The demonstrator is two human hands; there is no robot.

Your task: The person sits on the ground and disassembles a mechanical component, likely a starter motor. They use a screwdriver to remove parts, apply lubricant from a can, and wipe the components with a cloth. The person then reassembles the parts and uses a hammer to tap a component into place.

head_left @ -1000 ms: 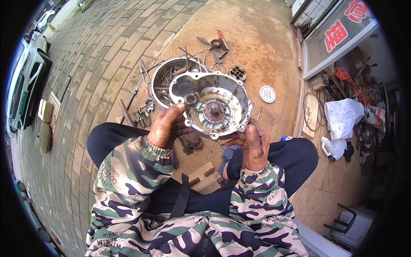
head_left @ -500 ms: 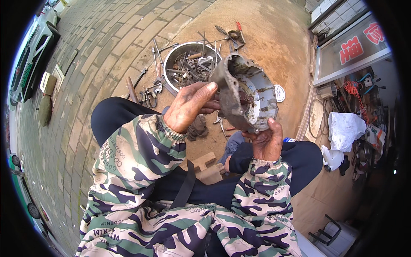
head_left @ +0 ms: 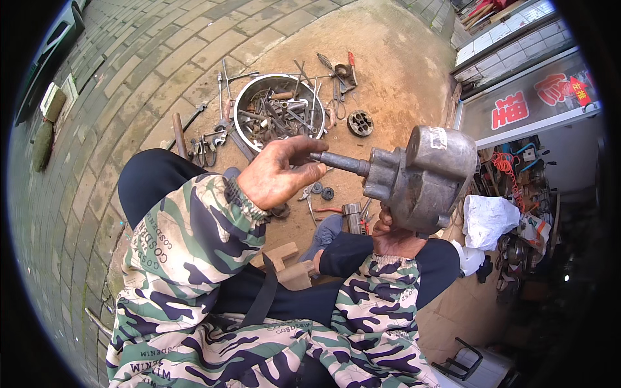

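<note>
A greasy grey metal gear housing (head_left: 424, 184) is held up in front of me, above my right knee. Out of its left side sticks a dark stepped shaft (head_left: 343, 163), pointing left. My right hand (head_left: 393, 236) grips the housing from below, its fingers partly hidden behind the metal. With thumb and fingers closed round the shaft's free end, my left hand (head_left: 278, 173) steadies that side. The hollow inside of the housing faces away and cannot be seen.
Beyond my hands, a metal basin (head_left: 240, 97) holds many tools and parts. A round metal part with holes (head_left: 359, 123), pliers (head_left: 308, 203), a metal cylinder (head_left: 353, 218) and a wooden block (head_left: 281, 257) lie on the ground. A white bag (head_left: 489, 220) and a red coiled hose (head_left: 508, 169) are at right.
The housing has turned over, from its hollow side showing to its shaft side showing. It sits lower and further right; my left hand has shifted from its rim to the shaft.
</note>
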